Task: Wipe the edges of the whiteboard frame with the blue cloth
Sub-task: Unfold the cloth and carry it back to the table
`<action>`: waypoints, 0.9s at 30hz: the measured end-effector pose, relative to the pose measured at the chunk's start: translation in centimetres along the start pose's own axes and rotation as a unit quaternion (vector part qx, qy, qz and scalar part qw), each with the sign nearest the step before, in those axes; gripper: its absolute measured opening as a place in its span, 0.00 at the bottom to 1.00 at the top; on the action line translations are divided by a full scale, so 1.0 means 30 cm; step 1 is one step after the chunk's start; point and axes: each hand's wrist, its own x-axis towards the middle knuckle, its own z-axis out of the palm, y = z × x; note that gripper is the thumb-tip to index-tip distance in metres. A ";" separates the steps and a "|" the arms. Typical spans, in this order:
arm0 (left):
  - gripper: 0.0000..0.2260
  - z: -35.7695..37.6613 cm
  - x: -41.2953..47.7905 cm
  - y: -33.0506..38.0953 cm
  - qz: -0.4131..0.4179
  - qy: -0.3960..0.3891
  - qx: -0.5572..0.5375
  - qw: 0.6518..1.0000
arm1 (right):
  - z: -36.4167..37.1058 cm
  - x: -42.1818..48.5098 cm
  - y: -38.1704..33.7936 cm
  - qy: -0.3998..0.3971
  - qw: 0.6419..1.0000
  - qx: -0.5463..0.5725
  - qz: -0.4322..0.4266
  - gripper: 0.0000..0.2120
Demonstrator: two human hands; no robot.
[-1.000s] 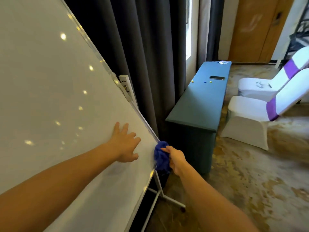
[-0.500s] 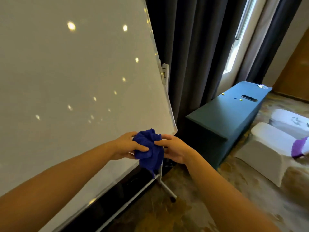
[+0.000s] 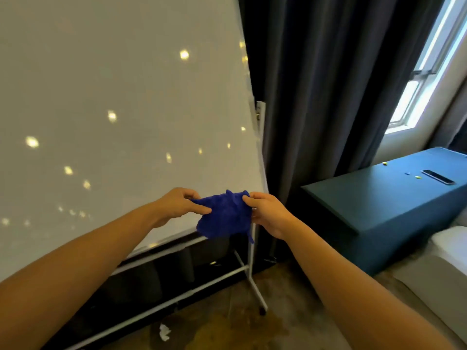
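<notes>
The blue cloth (image 3: pixel 225 215) is held up in front of the whiteboard's lower right corner, stretched between both hands. My left hand (image 3: pixel 177 203) pinches its left edge and my right hand (image 3: pixel 265 210) pinches its right edge. The large whiteboard (image 3: pixel 113 109) fills the left of the view, with light spots reflected on its surface. Its thin silver frame (image 3: pixel 255 122) runs down the right side, and the bottom frame edge (image 3: pixel 171 242) slopes down to the left. The cloth hides the corner of the frame.
The board's white metal stand (image 3: pixel 250 274) has a leg reaching onto the floor. Dark curtains (image 3: pixel 316 97) hang behind. A teal-covered table (image 3: pixel 379 210) stands at right with a phone (image 3: pixel 438 176) on it. A white scrap of paper (image 3: pixel 164 332) lies on the floor.
My left hand left the board surface and took hold of the cloth. Both hands now spread the cloth apart, where it was bunched half a second ago. The view shifted left and lower.
</notes>
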 end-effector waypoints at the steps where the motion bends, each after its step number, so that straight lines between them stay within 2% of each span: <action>1: 0.10 0.062 0.000 0.034 0.011 -0.003 0.023 1.000 | -0.068 -0.042 0.002 0.007 1.000 -0.008 -0.006 0.08; 3: 0.09 0.221 0.004 0.115 0.036 -0.028 0.050 0.998 | -0.229 -0.139 0.015 0.030 0.999 -0.012 -0.014 0.08; 5: 0.09 0.391 0.017 0.194 0.059 -0.062 0.032 0.996 | -0.392 -0.229 0.033 0.058 0.998 0.000 -0.004 0.09; 10: 0.06 0.782 0.105 0.335 0.029 -0.129 -0.127 0.983 | -0.761 -0.388 0.096 0.141 0.988 0.051 0.026 0.12; 13: 0.05 0.991 0.196 0.393 -0.003 -0.137 -0.220 0.966 | -0.955 -0.411 0.169 0.181 0.976 0.109 0.058 0.12; 15: 0.01 1.135 0.258 0.420 -0.016 -0.130 -0.238 0.962 | -1.051 -0.405 0.228 0.202 0.967 0.138 0.077 0.11; 21: 0.09 1.609 0.584 0.443 -0.055 -0.132 -0.250 0.957 | -1.417 -0.275 0.383 0.269 0.938 0.182 0.122 0.10; 27: 0.06 1.940 0.971 0.493 -0.139 -0.143 -0.303 0.932 | -1.897 -0.062 0.458 0.278 0.921 0.165 0.216 0.10</action>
